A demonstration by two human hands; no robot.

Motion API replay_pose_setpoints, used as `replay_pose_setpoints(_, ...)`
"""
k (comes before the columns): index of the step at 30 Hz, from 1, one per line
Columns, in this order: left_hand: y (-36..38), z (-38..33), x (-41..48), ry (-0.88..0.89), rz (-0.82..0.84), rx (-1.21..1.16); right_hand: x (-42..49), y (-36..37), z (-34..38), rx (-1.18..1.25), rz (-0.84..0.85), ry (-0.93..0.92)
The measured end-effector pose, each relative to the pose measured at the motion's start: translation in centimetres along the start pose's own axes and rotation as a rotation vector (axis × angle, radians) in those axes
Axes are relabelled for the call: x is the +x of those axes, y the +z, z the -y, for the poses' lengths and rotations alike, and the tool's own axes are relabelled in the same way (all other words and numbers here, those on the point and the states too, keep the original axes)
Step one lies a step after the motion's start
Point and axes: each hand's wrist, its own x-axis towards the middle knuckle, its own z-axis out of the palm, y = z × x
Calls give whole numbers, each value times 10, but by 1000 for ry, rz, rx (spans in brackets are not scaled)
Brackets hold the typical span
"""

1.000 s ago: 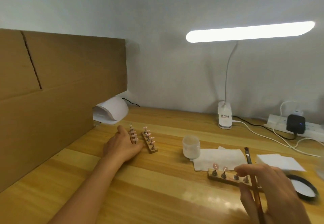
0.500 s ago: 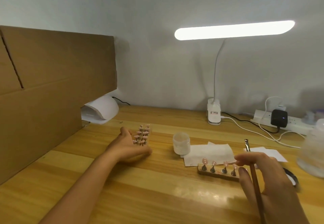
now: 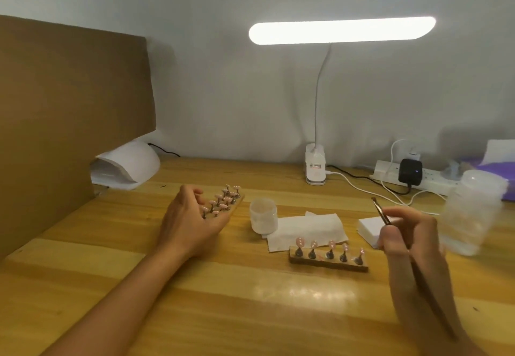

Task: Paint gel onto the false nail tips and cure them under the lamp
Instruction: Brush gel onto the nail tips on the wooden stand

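My left hand (image 3: 192, 222) grips two wooden strips (image 3: 226, 202) side by side, each carrying several pink nail tips on small stands, just above the table left of centre. A third wooden strip (image 3: 328, 259) with several nail tips lies on the table in front. To its right, my right hand (image 3: 412, 247) pinches a thin brush (image 3: 381, 214) with its tip pointing up and left, clear of that strip. A small frosted gel jar (image 3: 263, 216) stands between my hands. The white curing lamp (image 3: 129, 166) sits at the back left, half behind the cardboard.
A tall cardboard sheet (image 3: 69, 118) walls off the left side. A lit desk lamp (image 3: 315, 169) stands at the back. Tissue (image 3: 309, 227) and a white pad (image 3: 369, 226) lie near the jar. A translucent bottle (image 3: 471, 210), a power strip (image 3: 395, 173) and cables crowd the right.
My left hand has drawn the two far strips together and brought them rightward in its grip. My right hand has come off the near strip and raised the brush. The view has swung right.
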Motion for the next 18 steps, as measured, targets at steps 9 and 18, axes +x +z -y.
replay_pose_setpoints(9, 27, -96, -69, 568, 40, -193, -5, 4, -3, -114, 111, -143)
replay_pose_setpoints(18, 49, -94, -77, 655, 259, -83, -3, 9, -16, -90, 185, -129)
